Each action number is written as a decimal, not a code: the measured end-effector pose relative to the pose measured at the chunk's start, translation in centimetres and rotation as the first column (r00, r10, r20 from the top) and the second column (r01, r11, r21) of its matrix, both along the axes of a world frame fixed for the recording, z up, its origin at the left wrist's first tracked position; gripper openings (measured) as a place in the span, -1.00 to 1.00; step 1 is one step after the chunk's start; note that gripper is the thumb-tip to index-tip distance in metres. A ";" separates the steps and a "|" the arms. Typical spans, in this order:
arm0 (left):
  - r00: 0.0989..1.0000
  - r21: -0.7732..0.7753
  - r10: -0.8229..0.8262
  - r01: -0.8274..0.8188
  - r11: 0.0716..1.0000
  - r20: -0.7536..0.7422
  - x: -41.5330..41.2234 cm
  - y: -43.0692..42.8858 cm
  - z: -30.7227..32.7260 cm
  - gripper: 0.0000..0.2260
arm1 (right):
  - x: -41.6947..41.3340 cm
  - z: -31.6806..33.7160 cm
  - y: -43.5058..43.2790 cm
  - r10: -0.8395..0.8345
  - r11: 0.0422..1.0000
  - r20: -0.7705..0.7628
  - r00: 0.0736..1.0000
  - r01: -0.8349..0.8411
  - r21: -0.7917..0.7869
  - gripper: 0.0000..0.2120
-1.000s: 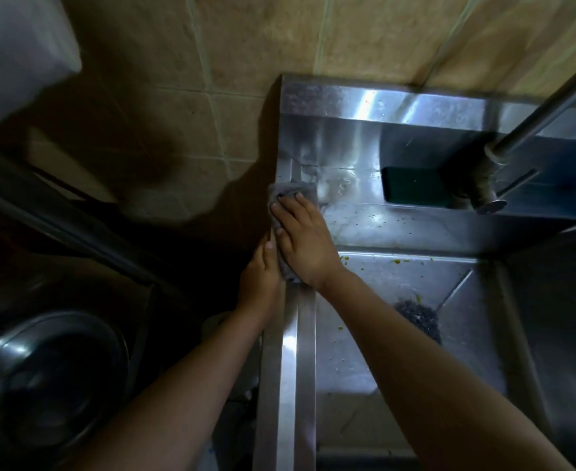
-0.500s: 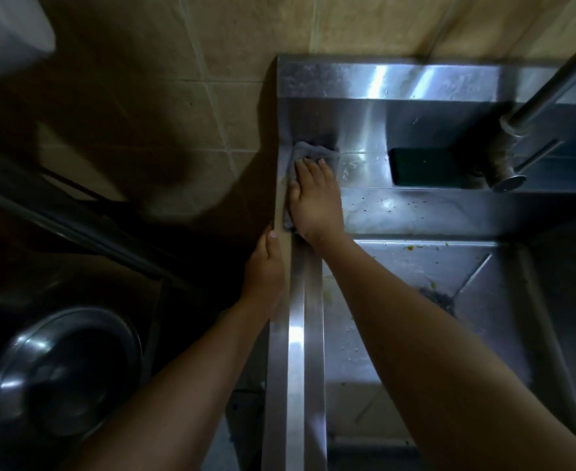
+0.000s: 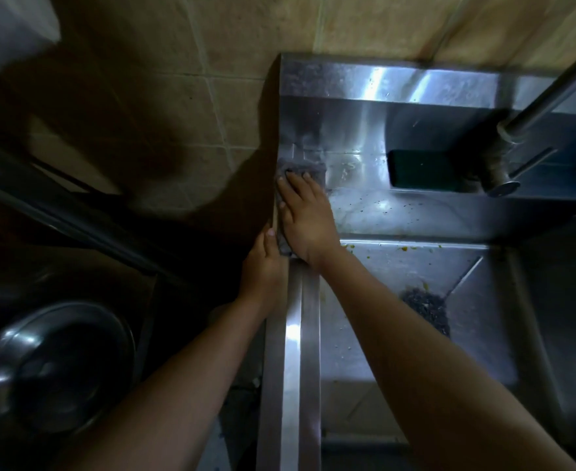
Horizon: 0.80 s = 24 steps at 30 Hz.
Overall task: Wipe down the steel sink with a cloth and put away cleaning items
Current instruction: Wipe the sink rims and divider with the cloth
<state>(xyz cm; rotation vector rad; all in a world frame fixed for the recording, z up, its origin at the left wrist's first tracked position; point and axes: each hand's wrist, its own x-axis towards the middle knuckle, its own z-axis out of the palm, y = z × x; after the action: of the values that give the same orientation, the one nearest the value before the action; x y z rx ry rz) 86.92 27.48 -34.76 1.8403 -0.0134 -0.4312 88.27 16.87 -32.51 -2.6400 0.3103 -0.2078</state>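
Observation:
A steel sink [image 3: 375, 215] fills the right half of the view, with a shiny left rim [image 3: 293, 334] running toward me. My right hand [image 3: 305, 215] lies flat, fingers spread, pressing a grey cloth [image 3: 308, 166] onto the rim's far left corner by the back ledge. The cloth shows beyond the fingertips and along the hand's left side. My left hand [image 3: 266, 266] grips the rim's outer left edge just below, thumb up beside the cloth. A dark green sponge [image 3: 422, 169] lies on the back ledge. Food specks and a dark clump of debris [image 3: 425, 307] sit in the basin.
The faucet base [image 3: 497, 171] and its long pipe [image 3: 558, 83] rise at the right over the ledge. A tiled wall [image 3: 211, 96] backs the sink. A large steel bowl [image 3: 58, 365] sits low at the left in shadow, beside dark bars.
My right hand pushed the cloth up the rim to the back corner, then slid back a little toward me. My left hand stays on the rim's edge.

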 end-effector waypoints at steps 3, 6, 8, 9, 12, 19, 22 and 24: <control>1.000 0.046 0.001 -0.002 0.999 0.020 -0.1 0.0 -0.1 -0.65 | 1.1 -0.1 -1.0 -0.016 1.000 0.019 1.000 0.016 0.020 -0.59; 1.000 0.084 0.018 -0.020 0.996 0.018 0.1 -0.1 -0.3 -0.63 | 1.8 -0.4 -1.6 -0.096 0.994 0.006 0.995 0.096 0.054 -0.57; 0.999 0.102 0.024 -0.027 0.994 0.026 0.1 -0.1 -0.4 -0.63 | 1.8 -0.6 -1.6 -0.133 0.990 -0.003 0.991 0.133 0.053 -0.56; 0.999 0.099 0.021 -0.024 0.995 0.026 0.1 0.0 -0.4 -0.62 | 1.6 -0.6 -1.5 -0.150 0.987 -0.002 0.989 0.150 0.056 -0.56; 1.000 0.051 0.001 -0.001 0.999 -0.002 0.0 0.2 -0.5 -0.63 | 0.6 -0.7 -1.0 -0.207 0.976 0.023 0.978 0.205 0.075 -0.58; 0.999 0.008 -0.039 0.039 0.999 -0.023 0.3 0.2 -0.4 -0.65 | -3.0 -0.9 1.2 -0.187 0.969 0.017 0.982 0.182 0.168 -0.57; 0.999 -0.015 -0.053 0.053 0.998 -0.012 0.3 0.3 -0.5 -0.66 | -2.8 -1.1 1.4 -0.220 0.962 -0.008 0.975 0.219 0.161 -0.57; 0.999 0.027 -0.048 0.048 0.998 0.002 0.5 0.2 -0.7 -0.65 | -2.2 -1.0 1.2 -0.230 0.958 -0.008 0.973 0.229 0.171 -0.57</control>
<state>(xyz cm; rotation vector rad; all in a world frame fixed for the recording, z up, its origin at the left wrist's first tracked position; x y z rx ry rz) 87.47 27.68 -35.48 1.8699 -0.0535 -0.4647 86.03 18.04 -33.48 -2.4297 0.6048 -0.2595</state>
